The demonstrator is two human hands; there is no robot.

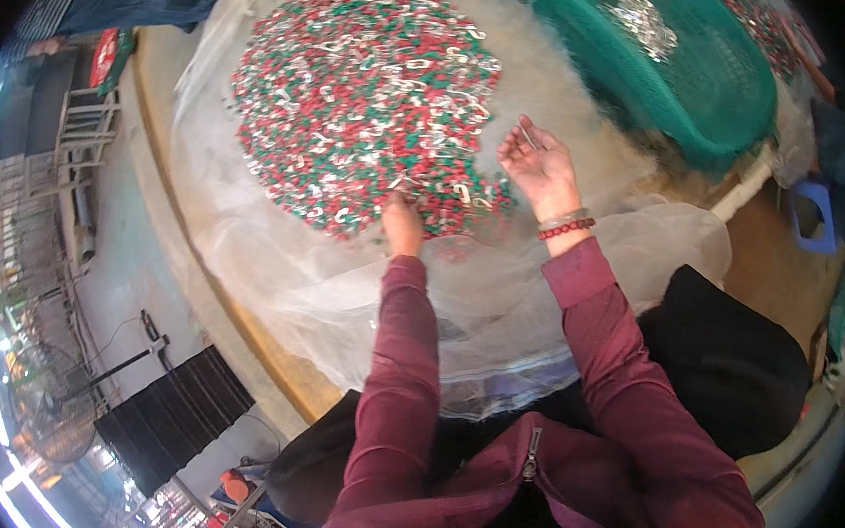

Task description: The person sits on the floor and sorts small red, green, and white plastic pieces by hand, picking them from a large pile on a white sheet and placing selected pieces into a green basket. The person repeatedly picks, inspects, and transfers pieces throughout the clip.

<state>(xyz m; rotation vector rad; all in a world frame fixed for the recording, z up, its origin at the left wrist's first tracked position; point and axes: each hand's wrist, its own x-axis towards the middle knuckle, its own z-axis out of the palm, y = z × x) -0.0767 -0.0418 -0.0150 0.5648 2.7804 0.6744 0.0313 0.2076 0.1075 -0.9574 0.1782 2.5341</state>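
A broad pile of small red and green pieces (355, 110), mixed with many silvery metal hooks (418, 63), is spread on a whitish mesh sheet (273, 272). At the near edge of the pile, my left hand (403, 225) points its closed fingers down among the pieces. Metal glints at those fingertips, but what they grip is not clear. Just right of the pile, my right hand (539, 169) is raised palm up with its fingers curled. A thin silvery metal piece (529, 136) shows at its fingertips. Red beads circle that wrist.
A green plastic basket (654, 94) with silvery metal pieces (644, 23) stands at the far right. Beyond it are another person's arm (817, 72) and a blue plastic stool (815, 218). Another person's leg (150, 2) is at far left. A ledge (196, 246) runs along the left.
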